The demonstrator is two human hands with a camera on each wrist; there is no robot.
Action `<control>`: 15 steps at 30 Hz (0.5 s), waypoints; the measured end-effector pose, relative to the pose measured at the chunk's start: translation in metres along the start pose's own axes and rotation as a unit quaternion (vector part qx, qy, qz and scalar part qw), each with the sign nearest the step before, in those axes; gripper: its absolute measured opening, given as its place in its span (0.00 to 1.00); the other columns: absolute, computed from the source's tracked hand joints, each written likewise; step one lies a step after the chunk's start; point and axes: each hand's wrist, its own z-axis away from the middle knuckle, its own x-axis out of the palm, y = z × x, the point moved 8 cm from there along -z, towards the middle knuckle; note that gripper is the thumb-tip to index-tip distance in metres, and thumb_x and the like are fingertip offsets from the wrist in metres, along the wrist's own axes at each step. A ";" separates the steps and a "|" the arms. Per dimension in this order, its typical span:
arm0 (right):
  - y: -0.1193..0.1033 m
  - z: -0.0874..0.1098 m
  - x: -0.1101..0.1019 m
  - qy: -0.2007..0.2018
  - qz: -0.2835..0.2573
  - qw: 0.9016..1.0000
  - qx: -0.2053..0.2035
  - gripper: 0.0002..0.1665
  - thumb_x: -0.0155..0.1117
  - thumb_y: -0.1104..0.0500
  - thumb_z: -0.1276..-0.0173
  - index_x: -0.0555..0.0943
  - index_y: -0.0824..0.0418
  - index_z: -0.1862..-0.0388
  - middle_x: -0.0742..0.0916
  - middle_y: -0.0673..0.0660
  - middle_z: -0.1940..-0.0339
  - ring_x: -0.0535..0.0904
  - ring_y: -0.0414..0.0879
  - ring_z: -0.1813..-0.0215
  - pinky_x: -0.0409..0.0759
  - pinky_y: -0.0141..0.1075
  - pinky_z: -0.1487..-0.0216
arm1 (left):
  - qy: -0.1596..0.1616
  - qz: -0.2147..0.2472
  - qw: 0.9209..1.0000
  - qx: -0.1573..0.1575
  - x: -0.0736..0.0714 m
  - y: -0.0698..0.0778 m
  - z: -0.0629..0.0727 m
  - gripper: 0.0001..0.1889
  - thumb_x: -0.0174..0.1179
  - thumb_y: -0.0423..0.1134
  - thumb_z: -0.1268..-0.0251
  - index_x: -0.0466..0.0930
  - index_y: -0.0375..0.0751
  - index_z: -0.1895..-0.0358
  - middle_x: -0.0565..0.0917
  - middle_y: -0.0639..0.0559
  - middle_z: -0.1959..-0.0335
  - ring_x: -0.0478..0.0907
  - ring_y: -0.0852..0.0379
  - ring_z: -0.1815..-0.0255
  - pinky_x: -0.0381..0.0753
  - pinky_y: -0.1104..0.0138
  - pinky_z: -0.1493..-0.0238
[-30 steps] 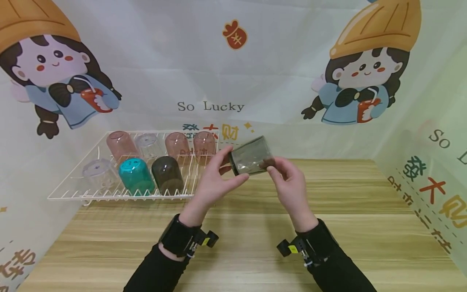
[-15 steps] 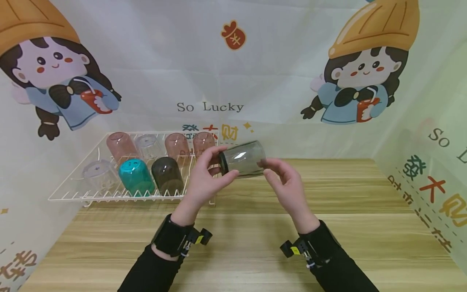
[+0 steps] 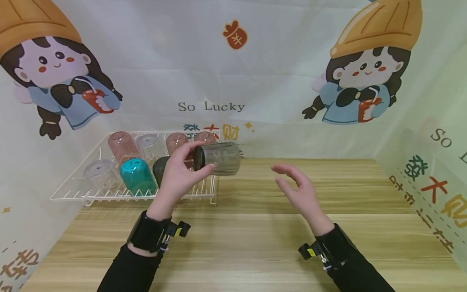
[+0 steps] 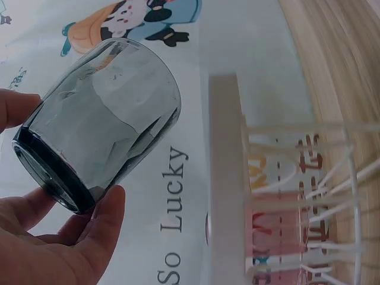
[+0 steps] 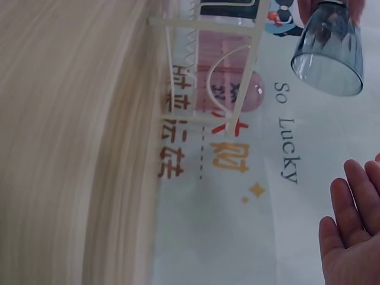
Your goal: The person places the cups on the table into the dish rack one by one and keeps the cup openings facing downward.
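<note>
My left hand (image 3: pixel 180 174) grips a smoky grey glass (image 3: pixel 222 158) by its dark, thick base, fingers and thumb on either side. The glass lies on its side in the air, its mouth facing right, in front of the right end of the white wire rack (image 3: pixel 215 190). In the left wrist view the same glass (image 4: pixel 110 113) tilts with its base between thumb and fingers. Off to the right, my right hand (image 3: pixel 299 190) hovers above the table with loosely bent fingers, apart from the glass and holding nothing. The right wrist view shows its fingers (image 5: pixel 350 208) spread away from the glass (image 5: pixel 329 50).
Upside-down glasses stand on the rack: a teal one (image 3: pixel 136 176), a dark grey one (image 3: pixel 159 168) partly behind my left hand, clear ones (image 3: pixel 100 174) and several pink ones (image 3: pixel 122 144). A printed cloth (image 3: pixel 277 81) hangs behind the wooden table (image 3: pixel 255 251).
My left hand has moved left toward the rack with the grey glass, which now lies nearly level. My right hand has let go of the glass's rim and drawn back to the right.
</note>
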 end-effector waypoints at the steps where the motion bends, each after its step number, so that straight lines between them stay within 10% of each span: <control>1: 0.002 0.001 -0.002 0.001 0.006 1.000 -0.001 0.18 0.57 0.62 0.30 0.77 0.59 0.42 0.83 0.58 0.42 0.74 0.37 0.40 0.67 0.26 0.34 | 0.000 -0.009 1.000 -0.001 -0.002 -0.002 0.000 0.33 0.69 0.46 0.47 0.69 0.50 0.35 0.76 0.45 0.44 0.74 0.47 0.46 0.77 0.52 0.44; 15: 0.020 0.014 -0.023 -0.007 0.090 0.996 0.002 0.21 0.60 0.62 0.33 0.76 0.60 0.41 0.82 0.58 0.42 0.75 0.48 0.39 0.67 0.25 0.35 | -0.022 -0.130 0.991 -0.004 -0.029 -0.011 -0.012 0.36 0.63 0.52 0.43 0.63 0.52 0.30 0.67 0.43 0.32 0.67 0.42 0.38 0.76 0.51 0.47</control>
